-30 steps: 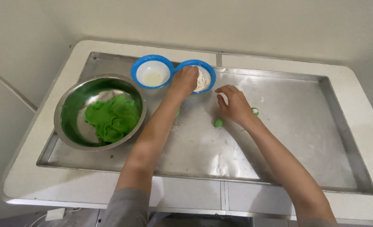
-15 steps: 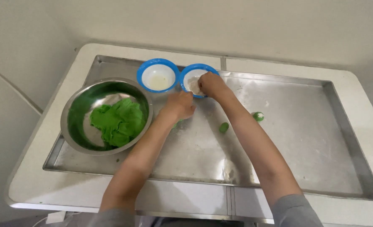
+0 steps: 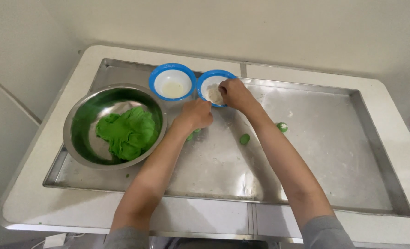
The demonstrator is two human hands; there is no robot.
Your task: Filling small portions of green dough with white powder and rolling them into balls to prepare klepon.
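A: Green dough bit (image 3: 192,135), where is it?
B: In the head view it sits on the metal tray (image 3: 334,175), under the left hand (image 3: 196,113). The fingers curl down over it and touch it. I cannot tell which way it points; most of it is hidden.
A: And the right hand (image 3: 235,93)?
B: It dips into the blue bowl (image 3: 208,82) with pale stuff, fingers pinched together. What it holds, I cannot tell.
A: What else is near?
B: Another blue bowl (image 3: 172,82) just beside it, a big metal bowl (image 3: 82,120) with green dough (image 3: 128,132) on the left, and two small green balls (image 3: 245,138) (image 3: 282,127) lying free on the right.
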